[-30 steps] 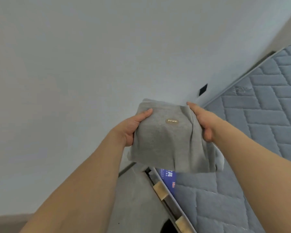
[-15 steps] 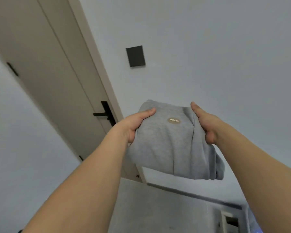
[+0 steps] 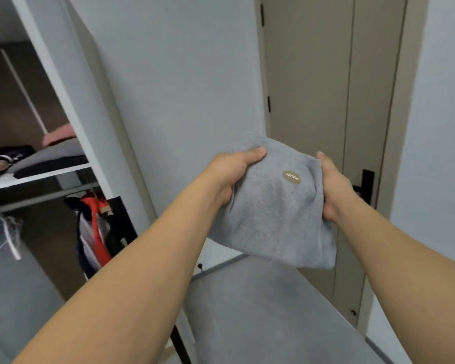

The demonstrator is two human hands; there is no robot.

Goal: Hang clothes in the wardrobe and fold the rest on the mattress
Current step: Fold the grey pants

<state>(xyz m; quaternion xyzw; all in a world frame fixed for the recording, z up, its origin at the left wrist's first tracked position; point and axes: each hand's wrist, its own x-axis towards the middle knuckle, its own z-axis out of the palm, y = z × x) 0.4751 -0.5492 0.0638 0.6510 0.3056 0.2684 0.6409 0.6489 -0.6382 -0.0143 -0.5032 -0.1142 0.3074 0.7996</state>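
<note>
Both hands are carrying a folded grey sweatshirt [image 3: 276, 206] out in front, mid-air over a grey surface [image 3: 260, 311]. Left hand [image 3: 229, 177] and right hand [image 3: 334, 190] are each gripping a side edge, thumbs on top, probably so the fold isn't flopping open. The open wardrobe [image 3: 37, 164] is sitting at far left, so I'm guessing it's heading for that shelf.

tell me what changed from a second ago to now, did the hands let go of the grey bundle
No. The view swung left: a second ago the quilted mattress lay behind the bundle, then the wall and door, and now the open white wardrobe is at left and the beige door behind. The left hand and right hand grip the folded grey fleece garment by its sides as before, oval badge on top.
</note>
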